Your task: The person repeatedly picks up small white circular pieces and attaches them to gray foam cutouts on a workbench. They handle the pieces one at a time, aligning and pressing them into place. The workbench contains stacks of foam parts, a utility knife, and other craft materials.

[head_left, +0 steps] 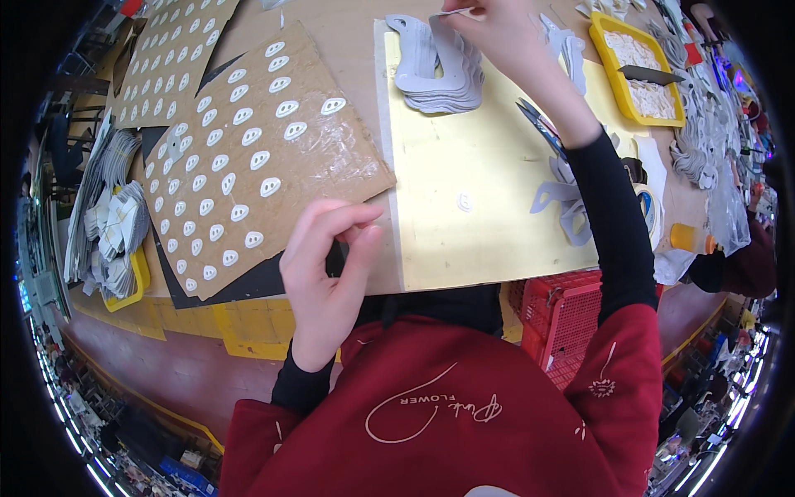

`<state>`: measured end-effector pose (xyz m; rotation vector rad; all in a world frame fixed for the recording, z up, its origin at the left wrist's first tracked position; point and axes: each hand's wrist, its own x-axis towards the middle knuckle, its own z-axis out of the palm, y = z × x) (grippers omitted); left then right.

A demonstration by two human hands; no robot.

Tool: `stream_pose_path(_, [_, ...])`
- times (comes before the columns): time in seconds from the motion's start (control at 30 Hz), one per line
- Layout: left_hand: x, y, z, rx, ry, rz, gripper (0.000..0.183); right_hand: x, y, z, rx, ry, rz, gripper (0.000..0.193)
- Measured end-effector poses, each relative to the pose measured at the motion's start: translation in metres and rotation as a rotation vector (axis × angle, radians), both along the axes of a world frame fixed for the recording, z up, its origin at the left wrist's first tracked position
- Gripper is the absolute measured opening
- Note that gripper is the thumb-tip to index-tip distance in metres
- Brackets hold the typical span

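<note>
My right hand (497, 29) reaches to the far edge of the yellow mat. Its fingers pinch the upper edge of a grey cut-out piece (454, 54), lifted at the right side of a stack of like grey pieces (443, 101). My left hand (325, 265) hovers by the near edge of the table, thumb and forefinger curled together in a pinch; anything between them is too small to make out. Beside it lies a brown board (323, 153) with rows of small white rounded pieces (271, 186). One small white piece (465, 202) rests alone on the yellow mat (497, 240).
Scissors (540, 124) and loose grey cut-outs (563, 203) lie under and beside my right forearm. A yellow tray (609, 70) of white pieces stands at the far right, near a tape roll (650, 207). Grey stacks (116, 232) sit at the left; a red crate (563, 311) is below.
</note>
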<state>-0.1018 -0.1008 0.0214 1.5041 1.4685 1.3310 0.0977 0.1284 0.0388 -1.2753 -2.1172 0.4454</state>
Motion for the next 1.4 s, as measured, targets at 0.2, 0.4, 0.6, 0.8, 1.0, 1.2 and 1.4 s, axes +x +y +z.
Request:
stream_pose_path(0.2, [0.000,-0.002,0.008,0.315,-0.130,-0.005,0.032,0.044,-0.117,0.064,-0.015,0.177,0.435,0.010])
stream_pose_path(0.4, [0.028,0.008,0.020,0.271,-0.107,-0.551,0.029,0.052,-0.180,0.047,-0.119,0.389,0.576,0.007])
stream_pose_path(0.6, [0.052,0.003,0.000,-0.533,-0.472,-0.324,0.017,0.041,-0.215,-0.004,-0.987,0.909,-0.151,0.042])
stream_pose_path(0.8, [0.058,0.017,-0.034,-0.571,-0.287,-0.130,0.014,0.035,-0.222,-0.041,-0.836,0.744,-0.355,0.020])
stream_pose_path(1.0, [0.063,0.030,-0.031,-0.564,-0.009,-0.132,0.011,0.033,-0.211,-0.049,-0.542,0.411,-0.311,0.010])
stream_pose_path(1.2, [0.066,0.037,-0.027,-0.544,0.119,-0.130,0.011,0.035,-0.206,-0.052,-0.491,0.330,-0.318,0.010])
stream_pose_path(1.4, [0.066,0.039,-0.026,-0.594,0.154,-0.140,0.011,0.037,-0.201,-0.049,-0.481,0.296,-0.300,0.010])
